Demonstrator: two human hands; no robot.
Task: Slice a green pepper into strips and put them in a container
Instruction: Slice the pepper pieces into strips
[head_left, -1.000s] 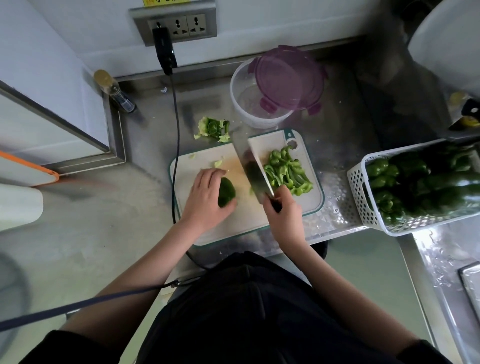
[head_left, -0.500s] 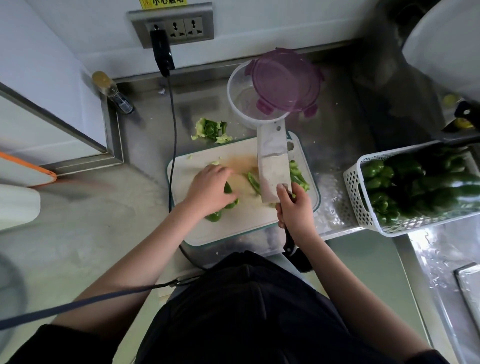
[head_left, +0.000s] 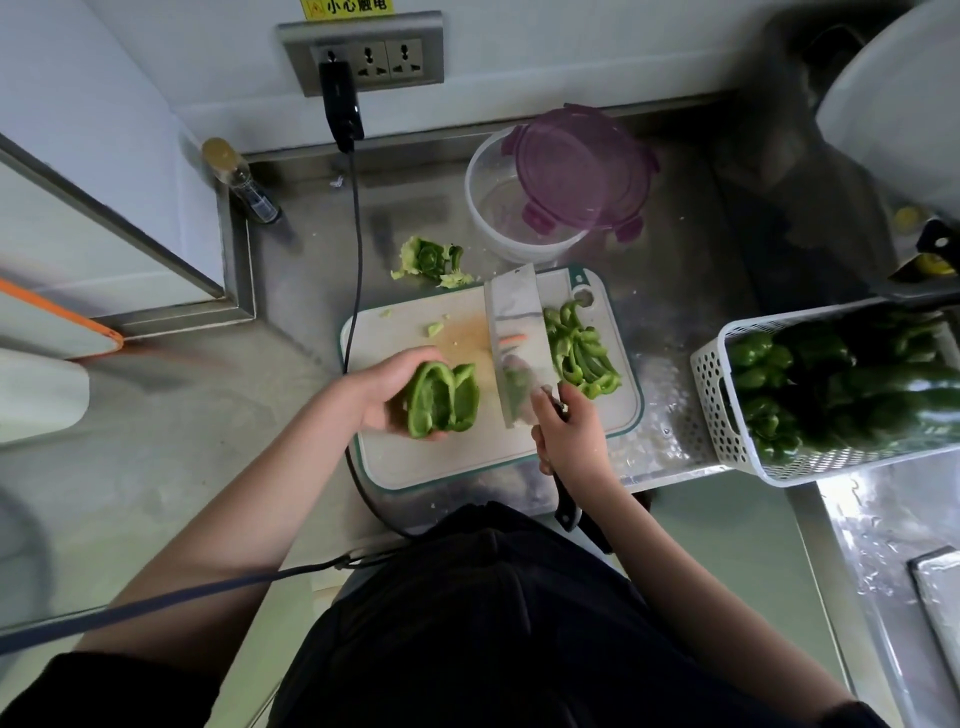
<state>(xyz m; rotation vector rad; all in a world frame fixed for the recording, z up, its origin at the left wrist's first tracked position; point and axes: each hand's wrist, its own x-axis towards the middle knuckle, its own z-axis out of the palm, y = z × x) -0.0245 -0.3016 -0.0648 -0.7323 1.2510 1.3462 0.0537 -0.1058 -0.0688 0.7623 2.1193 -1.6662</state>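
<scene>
My left hand (head_left: 376, 392) holds an opened piece of green pepper (head_left: 441, 399), inner side up, over the left part of the white cutting board (head_left: 447, 462). My right hand (head_left: 569, 431) grips the handle of a cleaver (head_left: 511, 338), whose blade lies along the board's middle, pointing away from me. A pile of green pepper strips (head_left: 579, 348) lies on the board to the right of the blade. Beyond the board stands a clear round container (head_left: 488, 208) with a purple lid (head_left: 579, 166) resting tilted on its rim.
Pepper core scraps (head_left: 428, 260) lie on the steel counter behind the board. A white basket (head_left: 722, 410) of whole green peppers stands at the right. A black cable (head_left: 356, 228) runs from the wall socket past the board's left edge. A small bottle (head_left: 241, 179) stands back left.
My left hand lifted the pepper piece off the board and turned it inner side up. The cleaver swung from a slant to lying straight along the board, uncovering the strips.
</scene>
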